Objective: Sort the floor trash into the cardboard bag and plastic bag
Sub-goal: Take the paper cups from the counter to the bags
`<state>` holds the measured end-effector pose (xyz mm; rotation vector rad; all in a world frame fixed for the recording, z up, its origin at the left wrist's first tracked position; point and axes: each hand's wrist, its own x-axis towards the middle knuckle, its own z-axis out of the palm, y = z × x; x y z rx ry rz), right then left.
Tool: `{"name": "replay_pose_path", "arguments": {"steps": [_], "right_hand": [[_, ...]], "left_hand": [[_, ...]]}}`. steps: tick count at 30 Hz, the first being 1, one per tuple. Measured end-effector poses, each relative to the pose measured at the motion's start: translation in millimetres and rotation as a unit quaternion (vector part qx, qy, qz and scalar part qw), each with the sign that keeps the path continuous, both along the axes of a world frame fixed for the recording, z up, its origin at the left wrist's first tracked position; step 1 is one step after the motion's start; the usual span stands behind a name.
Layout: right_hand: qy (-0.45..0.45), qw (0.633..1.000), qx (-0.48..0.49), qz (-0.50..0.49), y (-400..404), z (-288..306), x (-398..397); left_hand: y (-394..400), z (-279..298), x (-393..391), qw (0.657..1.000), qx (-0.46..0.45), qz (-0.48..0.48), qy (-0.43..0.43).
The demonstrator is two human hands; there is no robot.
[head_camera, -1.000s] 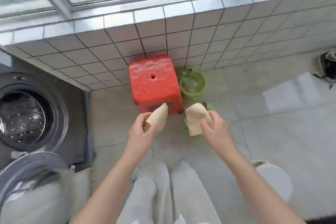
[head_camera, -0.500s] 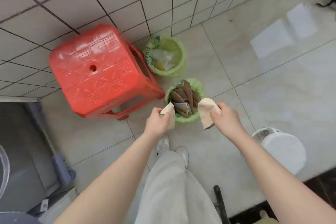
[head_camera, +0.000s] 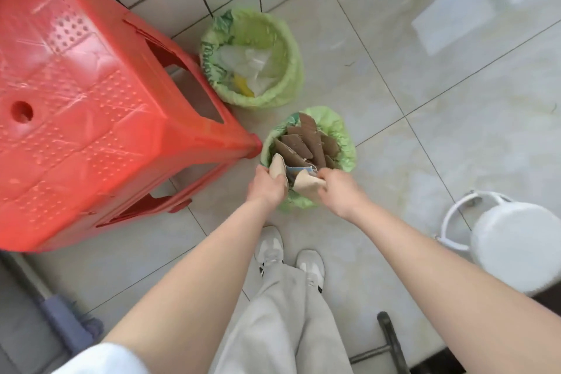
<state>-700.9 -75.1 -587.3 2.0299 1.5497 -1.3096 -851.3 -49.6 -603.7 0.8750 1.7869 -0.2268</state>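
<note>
Cardboard pieces (head_camera: 305, 184) gripped in both hands (head_camera: 265, 184), over cardboard bag (head_camera: 343, 136) rim

bare forearms, white short sleeve (head_camera: 103, 357), light grey trousers (head_camera: 282, 322), white sneakers (head_camera: 309, 266)

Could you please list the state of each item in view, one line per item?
Left hand: closed on a tan cardboard piece.
Right hand: closed on a second cardboard piece.
Nearer green bag: open, packed with cardboard strips.
Farther green bag: open, holding plastic.
Red stool: upright.
White bucket: upright, handle down.
</note>
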Motion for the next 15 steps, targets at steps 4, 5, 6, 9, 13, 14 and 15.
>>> {"name": "replay_pose_path", "arguments": {"steps": [4, 5, 6, 9, 13, 14, 15], "right_hand": [[0.02, 0.999, 0.009, -0.039, -1.9, -27.3, -6.1], [0.016, 0.999, 0.008, -0.046, -2.4, -31.0, -7.4], [0.008, 0.999, 0.007, -0.051, -3.6, -34.2, -7.7], [-0.008, 0.998, -0.007, -0.07, -8.6, -36.2, -7.2], [-0.007, 0.997, -0.021, -0.069, -18.3, -31.0, -4.2], [-0.004, 0.997, -0.025, -0.067, -20.1, -29.0, -3.6], [-0.001, 0.997, -0.027, -0.066, -21.1, -26.2, -3.3]], "left_hand": [[5.2, -17.5, -3.0, 1.0, 0.006, -0.005, -0.026], [5.0, -19.2, -4.6, 0.999, 0.004, -0.012, -0.039], [4.5, -20.3, -5.9, 0.999, 0.002, -0.02, -0.047], [1.7, -21.0, -10.7, 0.998, 0.004, -0.04, -0.049], [-1.6, -17.8, -19.6, 0.998, 0.001, -0.046, -0.03], [-2.0, -16.7, -21.8, 0.999, 0.005, -0.04, -0.023], [-1.9, -14.1, -23.4, 0.999, 0.01, -0.033, -0.019]]}}
